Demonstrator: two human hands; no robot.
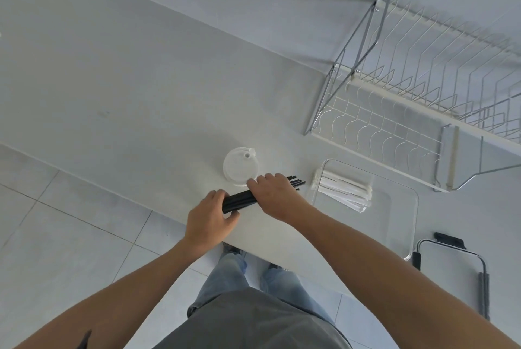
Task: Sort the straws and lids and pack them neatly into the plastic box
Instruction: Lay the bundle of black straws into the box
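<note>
A bundle of black straws [239, 199] lies across the white table near its front edge. My left hand [210, 219] grips the bundle's near end, and my right hand [272, 193] is closed over its middle; the far tips poke out past my right fingers. Just behind the straws sits a stack of clear round lids [238, 164]. To the right stands the clear plastic box [408, 224], holding a bundle of white paper-wrapped straws [342, 188] at its far left end.
A wire dish rack [417, 100] stands at the back right of the white table [127, 100]. The box's lid [451, 267] with dark clips lies at the right, beyond the box. The table's front edge runs just under my left wrist.
</note>
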